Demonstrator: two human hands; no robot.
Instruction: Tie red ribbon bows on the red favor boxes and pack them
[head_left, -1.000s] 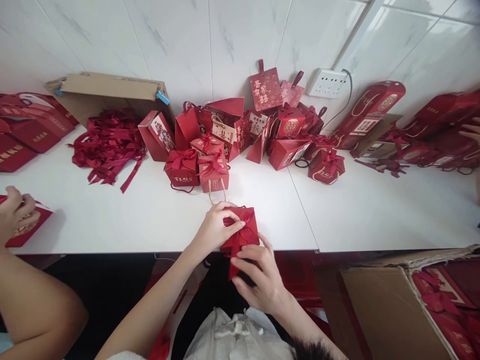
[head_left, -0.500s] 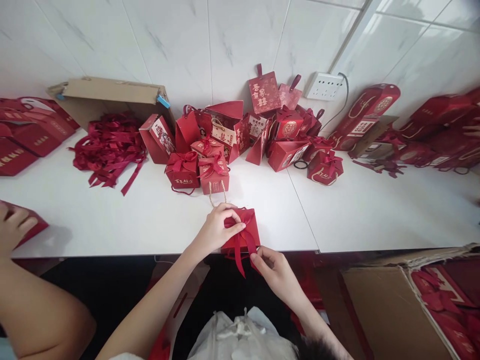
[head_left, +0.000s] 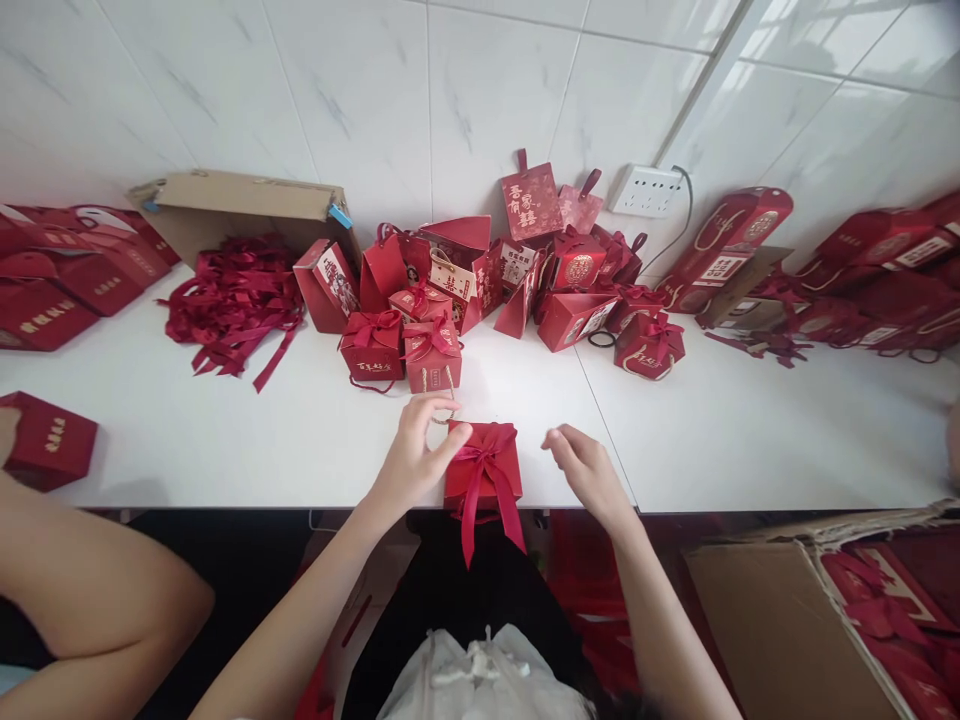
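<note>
A red gift box [head_left: 508,440] stands at the table's front edge, a red ribbon bow [head_left: 484,458] on its top and two ribbon tails hanging over the front. My left hand [head_left: 425,445] is at the box's left side, thumb and fingers apart, holding nothing. To the right of the box, above the white table, is my right hand [head_left: 581,460], its fingers curled together and away from the ribbon. Just behind the box stand two small red boxes with bows [head_left: 433,365].
A cardboard box [head_left: 240,195] with a pile of red ribbons [head_left: 232,300] stands back left. More red boxes [head_left: 574,320] line the wall below a power socket [head_left: 646,191]. Another person's arm [head_left: 82,570] reaches in at left. An open carton [head_left: 772,600] is front right.
Both hands have let go of the ribbon. My right hand has moved up and right, and my left hand slightly left. The other person's hand has moved left, showing more of their red box.
</note>
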